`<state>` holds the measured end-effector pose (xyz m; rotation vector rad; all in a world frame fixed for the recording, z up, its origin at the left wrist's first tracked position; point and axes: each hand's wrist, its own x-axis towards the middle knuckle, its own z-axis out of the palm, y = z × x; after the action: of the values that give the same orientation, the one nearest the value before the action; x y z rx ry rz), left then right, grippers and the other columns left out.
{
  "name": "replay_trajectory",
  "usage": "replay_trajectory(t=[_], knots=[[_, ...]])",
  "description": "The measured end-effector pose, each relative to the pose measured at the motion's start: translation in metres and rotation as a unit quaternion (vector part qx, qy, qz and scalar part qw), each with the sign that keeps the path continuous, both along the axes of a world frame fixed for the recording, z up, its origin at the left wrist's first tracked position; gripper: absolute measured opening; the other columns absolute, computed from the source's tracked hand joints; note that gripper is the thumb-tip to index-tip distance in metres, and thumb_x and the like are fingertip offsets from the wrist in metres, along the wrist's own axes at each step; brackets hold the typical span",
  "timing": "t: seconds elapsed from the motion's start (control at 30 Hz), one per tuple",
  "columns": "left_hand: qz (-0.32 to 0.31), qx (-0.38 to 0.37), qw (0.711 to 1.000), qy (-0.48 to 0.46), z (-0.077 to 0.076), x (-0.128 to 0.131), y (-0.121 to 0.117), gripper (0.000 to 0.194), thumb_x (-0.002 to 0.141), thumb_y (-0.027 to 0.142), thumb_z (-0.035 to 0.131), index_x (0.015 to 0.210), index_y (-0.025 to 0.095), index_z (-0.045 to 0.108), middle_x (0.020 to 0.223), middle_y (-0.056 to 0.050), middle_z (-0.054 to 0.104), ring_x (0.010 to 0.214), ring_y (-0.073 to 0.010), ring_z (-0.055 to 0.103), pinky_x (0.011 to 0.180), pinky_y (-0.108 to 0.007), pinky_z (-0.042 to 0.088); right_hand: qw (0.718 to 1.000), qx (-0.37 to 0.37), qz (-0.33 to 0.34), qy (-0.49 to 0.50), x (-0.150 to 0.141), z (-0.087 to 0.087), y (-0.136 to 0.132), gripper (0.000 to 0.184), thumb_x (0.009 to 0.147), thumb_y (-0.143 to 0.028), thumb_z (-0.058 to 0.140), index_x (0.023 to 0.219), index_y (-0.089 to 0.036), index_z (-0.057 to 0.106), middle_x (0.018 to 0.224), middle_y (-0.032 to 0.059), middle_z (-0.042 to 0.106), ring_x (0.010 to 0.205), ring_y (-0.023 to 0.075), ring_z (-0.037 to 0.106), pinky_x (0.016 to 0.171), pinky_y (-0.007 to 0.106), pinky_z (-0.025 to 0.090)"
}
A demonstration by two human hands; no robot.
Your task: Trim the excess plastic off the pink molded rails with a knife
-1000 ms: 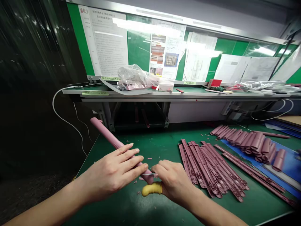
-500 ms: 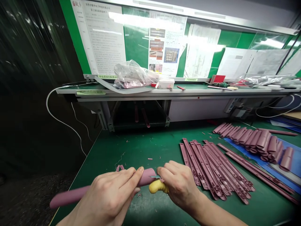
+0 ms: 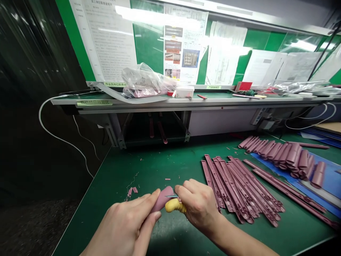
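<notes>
My left hand (image 3: 130,220) is closed around a mauve plastic piece (image 3: 163,199) with a curved surface; its far end points up and to the right, and the rest is hidden by the hand. My right hand (image 3: 198,202) grips a knife (image 3: 172,196), of which only a thin blade shows, lying against the piece near its end. A yellow covering (image 3: 175,205), apparently on a finger of my right hand, sits just below the blade. The knife's handle is hidden in the fist.
To the right lie long mauve strips (image 3: 234,188) in a loose pile. Beyond them, curved mauve pieces (image 3: 293,156) rest partly on a blue sheet (image 3: 326,163). Small mauve scraps (image 3: 132,191) are scattered on the green table (image 3: 106,199). A shelf (image 3: 149,105) crosses the back, holding a plastic bag (image 3: 147,83).
The mauve piece has been tilted more steeply, and its long left part no longer shows behind my left hand. The blade stays by its end. The view has shifted slightly.
</notes>
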<state>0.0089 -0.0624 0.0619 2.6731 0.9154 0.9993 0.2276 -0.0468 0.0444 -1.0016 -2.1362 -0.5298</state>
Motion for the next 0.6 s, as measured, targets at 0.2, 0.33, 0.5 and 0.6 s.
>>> replay_trajectory(t=[0.2,0.33,0.5,0.6], knots=[[0.017,0.029,0.999,0.038,-0.005,-0.003,0.007,0.047,0.091,0.025,0.047,0.138,0.023,0.047,0.108,-0.004,0.071,0.088,-0.0221,0.071,0.071,-0.029,0.061,1.000,0.008,-0.001,-0.009,0.003,-0.003,0.005,0.045,0.099,-0.037,0.035,0.062,-0.017,0.052,0.056,0.0010,0.047,0.054,0.0130,0.035,0.054,0.030,0.017],[0.018,0.124,0.984,0.125,0.003,-0.010,0.012,0.043,0.090,0.019,0.046,0.133,0.020,0.052,0.110,-0.009,0.070,0.090,-0.0269,0.070,0.073,-0.037,0.061,0.999,-0.001,0.004,-0.046,0.008,0.003,0.013,0.040,0.097,-0.043,0.043,0.069,-0.018,0.057,0.058,-0.0002,0.050,0.054,0.0125,0.036,0.053,0.030,0.016],[0.005,0.108,0.987,0.120,0.005,-0.012,0.013,0.042,0.091,0.021,0.047,0.133,0.017,0.051,0.105,-0.010,0.071,0.088,-0.0253,0.070,0.072,-0.034,0.061,0.998,0.007,0.058,-0.035,0.009,-0.003,0.009,0.052,0.100,-0.046,0.033,0.060,-0.017,0.052,0.053,-0.0005,0.045,0.051,0.0117,0.032,0.052,0.029,0.015],[-0.039,0.137,0.984,0.111,0.004,-0.018,0.026,0.042,0.090,0.014,0.048,0.132,0.017,0.051,0.113,-0.010,0.068,0.099,-0.0247,0.067,0.083,-0.036,0.058,0.985,-0.095,0.138,0.036,0.014,-0.006,0.005,0.060,0.098,-0.058,0.025,0.072,-0.017,0.060,0.057,-0.0003,0.051,0.052,0.0103,0.041,0.052,0.026,0.023]])
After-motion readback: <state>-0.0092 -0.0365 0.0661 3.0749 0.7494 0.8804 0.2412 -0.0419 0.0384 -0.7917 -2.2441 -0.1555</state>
